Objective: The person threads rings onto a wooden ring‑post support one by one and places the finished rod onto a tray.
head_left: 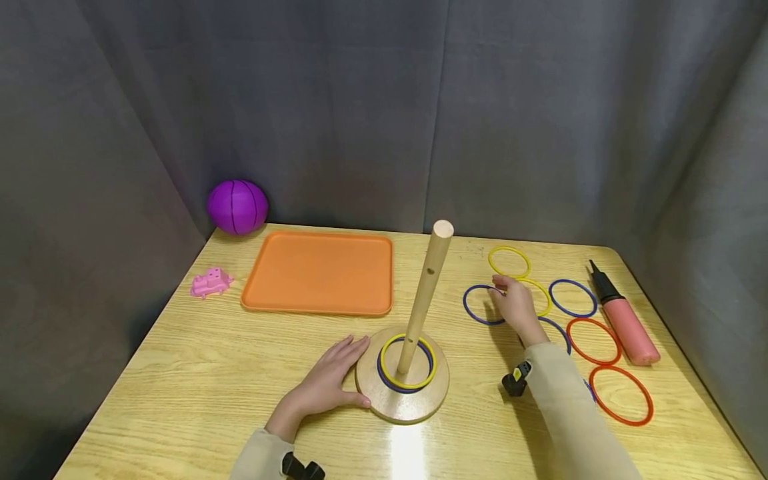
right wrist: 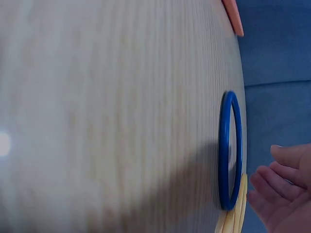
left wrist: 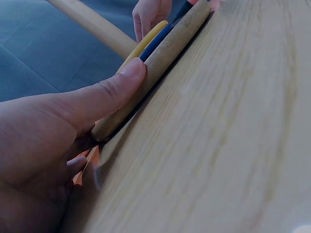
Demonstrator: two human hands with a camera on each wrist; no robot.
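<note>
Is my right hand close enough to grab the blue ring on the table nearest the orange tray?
Probably yes. The right hand is open and right by that blue ring, and nothing seems to lie on top of it to block the way.

Shows only a sliver of one blue ring (head_left: pixel 591 391) past right sleeve (head_left: pixel 573 413); crops tray (right wrist: pixel 233 17) at right wrist view's top. Cannot confirm right hand (head_left: pixel 517 310) touching another blue ring (right wrist: pixel 224 160).
</note>
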